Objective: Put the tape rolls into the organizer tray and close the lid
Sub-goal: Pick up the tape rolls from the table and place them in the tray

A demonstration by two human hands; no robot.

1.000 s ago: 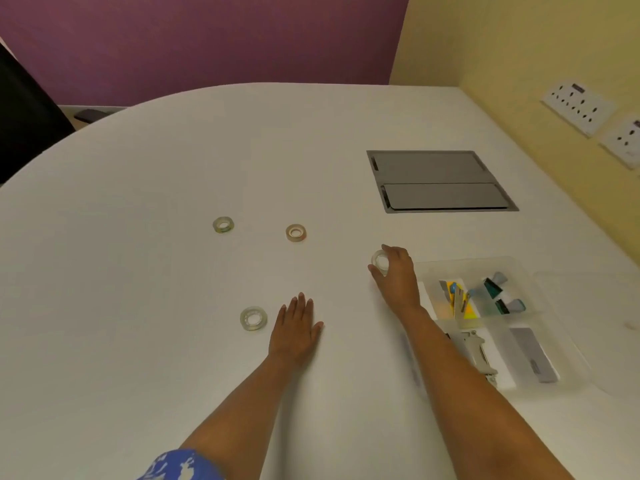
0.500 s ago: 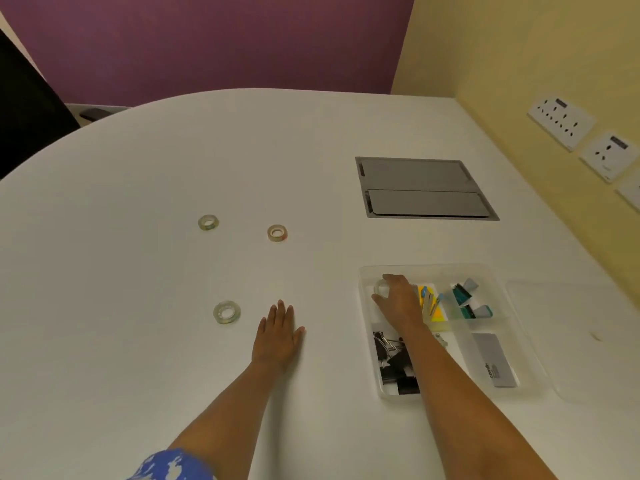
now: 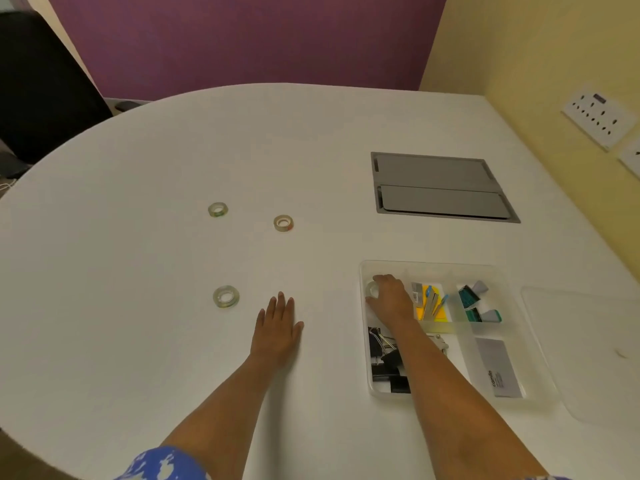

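My right hand [image 3: 391, 299] reaches into the far-left compartment of the clear organizer tray [image 3: 433, 268] and grips a clear tape roll [image 3: 372, 290] low inside it. My left hand [image 3: 277, 327] lies flat on the white table, fingers apart, holding nothing. Three more tape rolls rest on the table: a clear one [image 3: 225, 296] just left of my left hand, a green-marked one [image 3: 218, 209] farther back, and a red-marked one [image 3: 283, 223] to its right. The tray's clear lid [image 3: 588, 351] lies flat to the right of the tray.
The tray also holds black binder clips [image 3: 384, 358], yellow notes with clips [image 3: 431, 303], teal clips [image 3: 474, 304] and a grey card [image 3: 498, 367]. A grey cable hatch [image 3: 440, 187] is set in the table behind it. Yellow wall with sockets [image 3: 597, 116] at right; black chair [image 3: 41, 88] far left.
My right hand carried the clear tape roll from the table left of the tray into the tray's far-left compartment. My left hand stayed flat on the table.
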